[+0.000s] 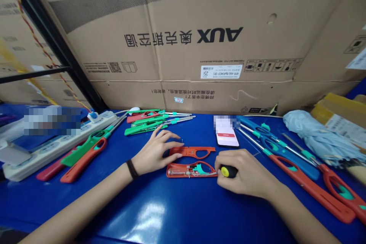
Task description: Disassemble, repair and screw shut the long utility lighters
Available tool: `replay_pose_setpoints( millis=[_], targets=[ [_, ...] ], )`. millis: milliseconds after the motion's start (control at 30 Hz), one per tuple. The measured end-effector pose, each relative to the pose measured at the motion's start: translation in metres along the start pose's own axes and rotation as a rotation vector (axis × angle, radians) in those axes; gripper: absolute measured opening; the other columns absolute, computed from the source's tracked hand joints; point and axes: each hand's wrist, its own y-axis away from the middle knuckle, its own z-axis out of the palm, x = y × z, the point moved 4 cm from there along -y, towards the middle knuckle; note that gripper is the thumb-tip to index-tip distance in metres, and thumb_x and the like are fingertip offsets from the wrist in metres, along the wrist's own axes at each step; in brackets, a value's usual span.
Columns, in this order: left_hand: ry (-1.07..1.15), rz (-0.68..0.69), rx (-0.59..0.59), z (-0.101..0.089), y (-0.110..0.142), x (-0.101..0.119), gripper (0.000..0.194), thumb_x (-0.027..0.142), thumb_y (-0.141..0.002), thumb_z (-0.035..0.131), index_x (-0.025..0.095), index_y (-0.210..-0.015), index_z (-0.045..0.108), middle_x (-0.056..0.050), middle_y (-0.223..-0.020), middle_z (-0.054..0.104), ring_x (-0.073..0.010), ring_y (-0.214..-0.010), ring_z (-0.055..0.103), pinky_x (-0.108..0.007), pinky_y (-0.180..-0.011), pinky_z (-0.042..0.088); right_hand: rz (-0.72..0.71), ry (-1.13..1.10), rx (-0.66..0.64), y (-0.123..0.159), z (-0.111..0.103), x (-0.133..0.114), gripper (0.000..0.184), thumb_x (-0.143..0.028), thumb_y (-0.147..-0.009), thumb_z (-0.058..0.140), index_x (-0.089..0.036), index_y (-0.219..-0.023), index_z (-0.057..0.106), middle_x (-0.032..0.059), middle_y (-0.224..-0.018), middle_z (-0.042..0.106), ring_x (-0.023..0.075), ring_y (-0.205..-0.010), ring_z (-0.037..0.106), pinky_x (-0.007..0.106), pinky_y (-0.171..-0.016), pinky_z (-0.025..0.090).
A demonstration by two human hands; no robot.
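Note:
My right hand [243, 171] is shut on a screwdriver with a black handle and yellow butt [228, 171], whose tip is hidden in my fingers. It sits just right of an opened orange utility lighter shell [174, 170], which has a metal tube, wires and a teal part inside. Above that shell lies a second orange shell half [194, 152]. My left hand [156, 151] rests spread on the table, its thumb touching this half's left end.
Green, orange and blue long lighters lie in groups on the blue table [143, 213], including a green group [154, 124]. A phone [227, 133], a folded pale umbrella [317, 137] and a white power strip [57, 146] lie nearby. A large cardboard box [183, 34] stands behind.

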Motion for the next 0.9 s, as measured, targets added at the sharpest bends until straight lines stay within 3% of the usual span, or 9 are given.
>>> replay_pose_setpoints(
  millis=[167,333,400,533,733,833,900],
  targets=[
    [-0.077,0.083,0.064,0.006,-0.007,0.002,0.026,0.045,-0.085,0.062,0.028,-0.102,0.069,-0.004,-0.112,0.064,-0.0237,-0.106,0.054,-0.059,-0.109,0.014,0.058,-0.088,0.012,0.0,-0.003,0.006,0.014,-0.015,-0.072,0.053,-0.022,-0.082,0.06,-0.0028,-0.07,0.062,0.0112,-0.059,0.053,0.021,-0.058,0.036],
    [-0.08,0.135,0.187,-0.001,-0.003,0.004,0.015,0.033,-0.09,0.058,0.027,-0.097,0.069,0.0,-0.101,0.068,-0.0196,-0.096,0.057,-0.053,-0.109,0.018,0.032,-0.062,0.023,0.0,-0.004,0.006,0.009,-0.013,-0.067,0.053,-0.021,-0.07,0.051,-0.0054,-0.065,0.056,0.0089,-0.057,0.047,0.02,-0.056,0.034],
    [-0.014,0.096,0.251,-0.006,-0.001,0.003,0.014,0.03,-0.091,0.057,0.024,-0.096,0.068,0.0,-0.094,0.069,-0.0178,-0.089,0.058,-0.049,-0.106,0.024,0.012,-0.02,0.038,0.0,-0.004,0.005,0.009,-0.013,-0.065,0.052,-0.021,-0.066,0.047,-0.0061,-0.06,0.051,0.0085,-0.054,0.041,0.02,-0.054,0.03],
    [0.339,-0.065,0.326,-0.01,0.002,-0.005,0.016,0.03,-0.088,0.06,0.018,-0.081,0.067,0.0,-0.078,0.068,-0.0152,-0.073,0.058,-0.043,-0.1,0.032,-0.029,0.039,0.09,0.001,-0.006,0.006,0.012,-0.014,-0.063,0.05,-0.02,-0.061,0.041,-0.0064,-0.056,0.043,0.0086,-0.051,0.033,0.022,-0.051,0.026],
    [0.617,-0.056,0.179,-0.001,0.004,-0.006,0.034,0.041,-0.087,0.057,0.015,-0.067,0.067,0.002,-0.061,0.061,-0.0124,-0.061,0.053,-0.035,-0.089,0.043,-0.05,0.065,0.13,0.004,-0.01,0.01,0.01,-0.014,-0.064,0.051,-0.02,-0.058,0.045,-0.0065,-0.053,0.043,0.0082,-0.048,0.034,0.023,-0.049,0.026],
    [0.708,-0.039,0.104,0.002,0.005,-0.001,0.039,0.044,-0.086,0.057,0.015,-0.062,0.065,0.003,-0.056,0.057,-0.0112,-0.059,0.05,-0.036,-0.093,0.043,-0.066,0.04,0.15,0.004,-0.011,0.009,0.01,-0.013,-0.067,0.052,-0.02,-0.062,0.052,-0.0058,-0.056,0.053,0.0085,-0.049,0.043,0.022,-0.051,0.032],
    [0.758,-0.039,0.076,0.003,0.005,0.002,0.04,0.043,-0.086,0.057,0.014,-0.06,0.064,0.003,-0.056,0.057,-0.0098,-0.056,0.048,-0.037,-0.096,0.042,-0.051,0.048,0.153,0.003,-0.011,0.01,0.008,-0.016,-0.073,0.056,-0.022,-0.075,0.06,-0.0042,-0.07,0.064,0.0105,-0.057,0.055,0.022,-0.056,0.039]
  ],
)
